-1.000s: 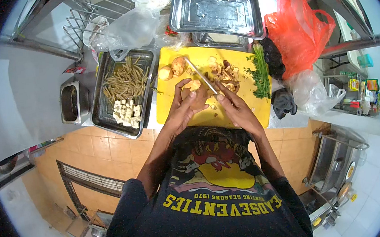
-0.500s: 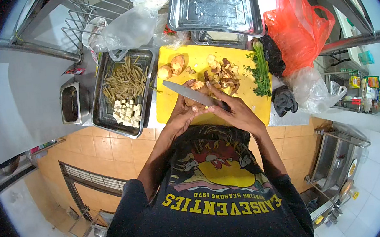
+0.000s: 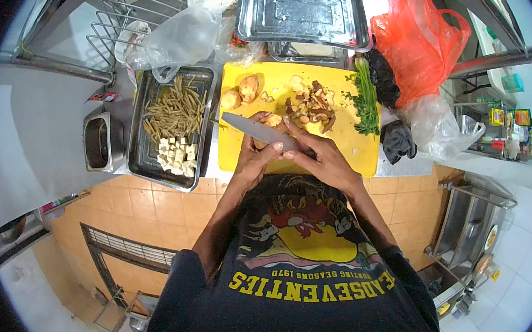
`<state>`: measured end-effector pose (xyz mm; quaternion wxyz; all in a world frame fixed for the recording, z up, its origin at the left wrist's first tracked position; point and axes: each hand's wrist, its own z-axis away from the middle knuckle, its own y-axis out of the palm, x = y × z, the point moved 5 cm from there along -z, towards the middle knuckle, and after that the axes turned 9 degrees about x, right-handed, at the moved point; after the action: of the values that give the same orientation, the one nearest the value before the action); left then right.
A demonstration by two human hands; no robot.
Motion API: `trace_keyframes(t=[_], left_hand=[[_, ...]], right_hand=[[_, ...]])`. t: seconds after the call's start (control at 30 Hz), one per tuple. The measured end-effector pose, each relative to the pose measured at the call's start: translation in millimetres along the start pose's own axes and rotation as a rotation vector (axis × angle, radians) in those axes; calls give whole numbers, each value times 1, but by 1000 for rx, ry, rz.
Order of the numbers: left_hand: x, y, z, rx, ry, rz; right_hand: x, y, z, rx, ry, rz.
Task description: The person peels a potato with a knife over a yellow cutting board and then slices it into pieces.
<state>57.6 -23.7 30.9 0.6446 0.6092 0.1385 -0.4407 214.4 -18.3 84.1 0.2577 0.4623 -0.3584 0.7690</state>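
Note:
In the head view, my left hand is closed around a partly peeled potato, much of it hidden under the blade. My right hand grips a knife, its broad blade pointing up and left across the potato. Both hands are close together over the near edge of the yellow cutting board. On the board, beside my right fingertips, lies a heap of brown and yellow peelings. Two potatoes with patchy skin, one larger and one smaller, rest at the board's far left.
A dark metal tray at the left holds cut green beans and white cubes. Leafy green stalks lie along the board's right side. Behind are a steel tray and a red plastic bag. A steel container stands far left.
The knife and my right hand have shifted slightly left over the potato, and my left thumb now lies against the blade. The peelings heap looks slightly different near my right fingers.

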Motion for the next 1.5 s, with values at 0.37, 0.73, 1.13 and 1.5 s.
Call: trace_keyframes(t=[0.37,0.73,1.13,1.5], left_hand=[[16,-19,1,-75,-19,69],[-6,-3,3,3,-52,27],[9,12,-2,98,-41,149],[-3,7,-7,38,-189,121]], right_hand=[[5,3,-2,-53,-67,137],[7,-5,1,57,-15,-9],[-5,-3,-7,-68,-71,-270],[-24,-19,8,-6,363,-189]])
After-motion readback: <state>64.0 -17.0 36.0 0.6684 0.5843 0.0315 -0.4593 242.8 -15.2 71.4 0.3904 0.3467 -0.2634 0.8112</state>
